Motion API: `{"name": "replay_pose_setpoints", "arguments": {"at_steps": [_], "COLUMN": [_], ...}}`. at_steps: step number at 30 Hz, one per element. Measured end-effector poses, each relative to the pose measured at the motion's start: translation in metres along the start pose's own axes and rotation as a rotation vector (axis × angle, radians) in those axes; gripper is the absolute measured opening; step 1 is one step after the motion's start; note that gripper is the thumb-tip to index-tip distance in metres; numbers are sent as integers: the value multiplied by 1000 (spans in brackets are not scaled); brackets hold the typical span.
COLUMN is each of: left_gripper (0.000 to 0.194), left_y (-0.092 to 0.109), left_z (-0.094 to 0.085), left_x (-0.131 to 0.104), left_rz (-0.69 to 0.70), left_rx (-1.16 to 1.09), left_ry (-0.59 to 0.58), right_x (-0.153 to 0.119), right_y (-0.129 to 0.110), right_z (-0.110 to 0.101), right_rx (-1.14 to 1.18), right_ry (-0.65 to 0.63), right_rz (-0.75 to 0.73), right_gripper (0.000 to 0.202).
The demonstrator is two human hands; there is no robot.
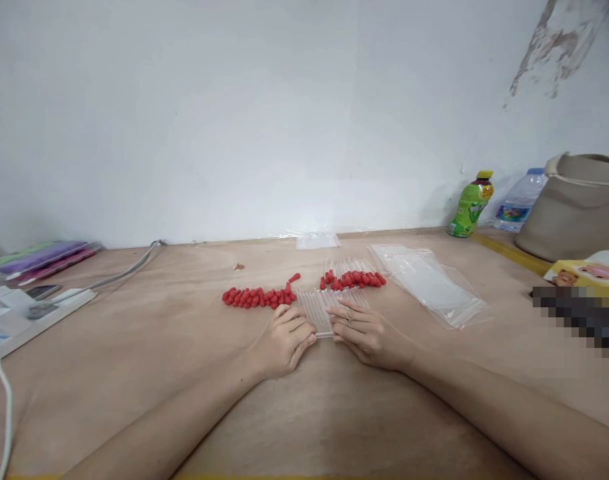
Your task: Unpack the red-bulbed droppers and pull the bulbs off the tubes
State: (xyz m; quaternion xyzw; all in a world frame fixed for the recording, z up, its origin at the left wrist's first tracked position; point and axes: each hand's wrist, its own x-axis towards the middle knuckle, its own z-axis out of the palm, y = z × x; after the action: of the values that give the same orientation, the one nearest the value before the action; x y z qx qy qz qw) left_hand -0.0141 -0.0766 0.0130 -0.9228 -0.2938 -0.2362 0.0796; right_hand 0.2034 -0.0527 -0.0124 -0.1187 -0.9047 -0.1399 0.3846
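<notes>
Clear thin sticks (317, 310) lie side by side between my hands in the middle of the table. My left hand (285, 339) touches their left edge, its fingers bent and close together. On their right side rests my right hand (367, 333), fingers together over the sticks, with a ring on one finger. A row of red rounded pieces (251, 298) lies beyond my left hand, one piece standing off from it. More red tips (357, 280) on clear sticks lie beyond my right hand.
Clear plastic bags (429, 283) lie at the right, another small bag (317, 241) near the wall. A green bottle (471, 205), a water bottle (519, 200) and a beige bag (574, 207) stand back right. A power strip (49, 317) with cables is at the left.
</notes>
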Motion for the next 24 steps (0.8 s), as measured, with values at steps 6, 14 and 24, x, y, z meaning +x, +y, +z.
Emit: {"name": "replay_pose_setpoints", "arguments": {"at_steps": [6,14,24], "left_gripper": [19,25,36], "left_y": [-3,-68,-114], "left_z": [3,-41,-49], "left_x": [-9,-27,-47], "left_rz": [35,-567,-862], "left_rx": [19,103,30], "left_ry": [87,403,327], "right_x": [-5,7,27], "right_y": [5,9,-4], "right_z": [-3,-35,-41], "right_rx": [1,-185,-252], "right_ry": [23,-105,-164], "right_rz": [14,351,378], "right_gripper": [19,22,21]}}
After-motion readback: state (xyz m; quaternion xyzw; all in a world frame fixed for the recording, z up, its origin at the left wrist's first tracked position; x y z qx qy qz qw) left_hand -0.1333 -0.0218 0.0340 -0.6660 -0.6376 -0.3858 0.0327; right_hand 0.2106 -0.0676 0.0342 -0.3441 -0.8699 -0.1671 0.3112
